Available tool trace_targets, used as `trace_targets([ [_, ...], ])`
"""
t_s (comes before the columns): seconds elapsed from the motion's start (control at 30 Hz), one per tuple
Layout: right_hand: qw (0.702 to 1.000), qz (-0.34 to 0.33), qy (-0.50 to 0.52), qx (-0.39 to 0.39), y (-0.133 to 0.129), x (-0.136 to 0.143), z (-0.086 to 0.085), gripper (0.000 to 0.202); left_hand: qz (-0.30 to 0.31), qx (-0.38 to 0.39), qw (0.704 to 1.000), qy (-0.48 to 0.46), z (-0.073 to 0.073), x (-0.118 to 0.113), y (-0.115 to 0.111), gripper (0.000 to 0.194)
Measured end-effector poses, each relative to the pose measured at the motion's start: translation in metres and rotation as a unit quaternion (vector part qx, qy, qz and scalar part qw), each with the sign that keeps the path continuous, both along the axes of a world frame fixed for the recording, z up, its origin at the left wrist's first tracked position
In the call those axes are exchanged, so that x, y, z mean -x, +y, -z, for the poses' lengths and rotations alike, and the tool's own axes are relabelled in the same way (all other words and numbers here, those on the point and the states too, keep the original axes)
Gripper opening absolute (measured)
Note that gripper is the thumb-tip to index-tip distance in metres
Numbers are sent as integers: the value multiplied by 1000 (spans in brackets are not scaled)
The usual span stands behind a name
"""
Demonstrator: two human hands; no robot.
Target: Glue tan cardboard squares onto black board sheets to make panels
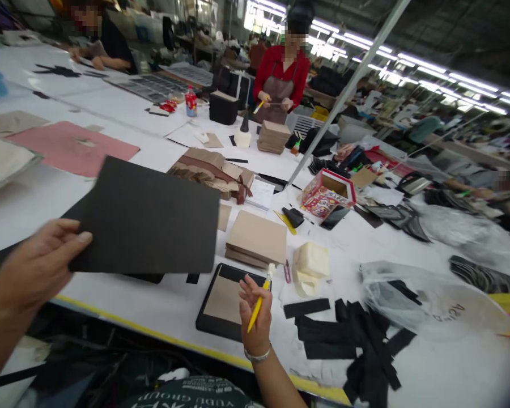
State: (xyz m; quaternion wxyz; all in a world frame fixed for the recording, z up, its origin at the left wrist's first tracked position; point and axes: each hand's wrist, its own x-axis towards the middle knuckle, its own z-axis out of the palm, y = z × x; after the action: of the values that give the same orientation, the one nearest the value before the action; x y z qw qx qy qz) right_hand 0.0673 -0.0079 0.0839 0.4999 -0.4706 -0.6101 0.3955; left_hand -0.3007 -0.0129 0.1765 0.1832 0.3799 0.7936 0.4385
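A dark flat sheet [153,221] is raised above the near left part of the white table [153,130], tilted so that its broad face shows. The left hand [46,260] grips it by its left edge, thumb on the face that shows and the other fingers mostly hidden behind. To the right, at the near edge of the table, the right hand [257,317] holds a yellow tool [256,313] with a whitish tip, its fingers loosely bent rather than made into a fist.

Beside and partly behind the right hand lies a black panel [216,327], with a beige board [224,297] on it. Just beyond that sits a stack of beige boards [257,235]. To the stack's right are a slim pink tool [287,272] and a pale yellowish container [312,266]; nearer, black strips [331,337] lie in a loose heap, with a clear plastic bag [433,300] to their right.

Farther off stand a red patterned box [327,195] and, to its left, a bundle of beige pieces [215,173] with a brown band across it. A pink sheet [74,147] lies to the left. At the far side, a person in a red top [283,73] holds another yellow tool [261,105]; another person in a dark top [114,48] leans over the table at far left.
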Motion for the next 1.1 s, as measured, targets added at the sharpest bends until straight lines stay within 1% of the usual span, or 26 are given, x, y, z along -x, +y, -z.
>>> trace_targets([
  [0.03, 1000, 11, 19, 13, 0, -5, -3, 21, 50, 10, 996, -74, 13, -28, 1, 45],
  [0.07, 999, 32, 21, 28, -1, -11, -4, 20, 96, 17, 986, -138, 28, -56, 2, 43],
  [0.1, 997, 62, 6, 43, -1, -20, 0, 20, 139, 31, 971, -190, 46, -83, 2, 42],
  [0.13, 993, 97, -26, 58, -1, -30, 6, 21, 171, 43, 959, -224, 66, -108, 2, 40],
  [0.17, 986, 133, -71, 71, -1, -42, 15, 23, 202, 61, 947, -241, 86, -130, 2, 38],
  [0.2, 976, 162, -125, 79, -2, -53, 27, 25, 228, 88, 940, -238, 106, -148, 0, 36],
  [0.23, 963, 181, -181, 83, -2, -65, 40, 25, 239, 107, 941, -214, 125, -163, -2, 36],
  [0.3, 940, 185, -278, 72, -3, -85, 69, 24, 262, 130, 944, -151, 160, -182, -8, 33],
  [0.37, 921, 164, -349, 44, -4, -99, 95, 23, 283, 144, 944, -85, 185, -192, -13, 31],
  [0.4, 914, 152, -376, 29, -4, -103, 105, 24, 291, 153, 943, -57, 194, -195, -15, 31],
  [0.47, 898, 133, -419, 8, -3, -107, 122, 27, 296, 179, 938, -17, 206, -197, -16, 31],
  [0.53, 885, 125, -448, -1, -1, -108, 132, 30, 295, 200, 934, -2, 211, -197, -15, 30],
  [0.63, 874, 120, -471, -8, 2, -109, 138, 33, 293, 220, 930, -2, 213, -195, -14, 29],
  [0.7, 868, 113, -483, -19, 3, -114, 135, 35, 293, 227, 929, 20, 211, -193, -14, 28],
  [0.77, 867, 119, -483, -32, 6, -124, 122, 36, 292, 195, 933, 74, 206, -192, -14, 24],
  [0.83, 879, 142, -453, -47, 15, -136, 98, 39, 302, 109, 936, 147, 195, -193, -10, 20],
  [0.87, 891, 156, -423, -52, 22, -141, 82, 40, 316, 54, 929, 184, 188, -196, -5, 19],
  [0.9, 907, 165, -382, -56, 32, -144, 64, 42, 336, 1, 916, 218, 179, -201, 2, 19],
  [0.97, 944, 169, -280, -37, 58, -140, 25, 41, 384, -86, 876, 280, 159, -217, 22, 22],
  [1.0, 959, 167, -227, -17, 74, -132, 6, 41, 409, -119, 851, 307, 148, -228, 35, 26],
  [1.03, 972, 148, -184, 11, 91, -122, -11, 40, 436, -145, 825, 329, 138, -240, 49, 30],
  [1.07, 981, 108, -156, 33, 109, -108, -26, 38, 468, -164, 796, 347, 129, -253, 63, 34],
  [1.1, 987, 67, -138, 39, 127, -92, -37, 35, 493, -173, 772, 361, 122, -265, 77, 38],
])
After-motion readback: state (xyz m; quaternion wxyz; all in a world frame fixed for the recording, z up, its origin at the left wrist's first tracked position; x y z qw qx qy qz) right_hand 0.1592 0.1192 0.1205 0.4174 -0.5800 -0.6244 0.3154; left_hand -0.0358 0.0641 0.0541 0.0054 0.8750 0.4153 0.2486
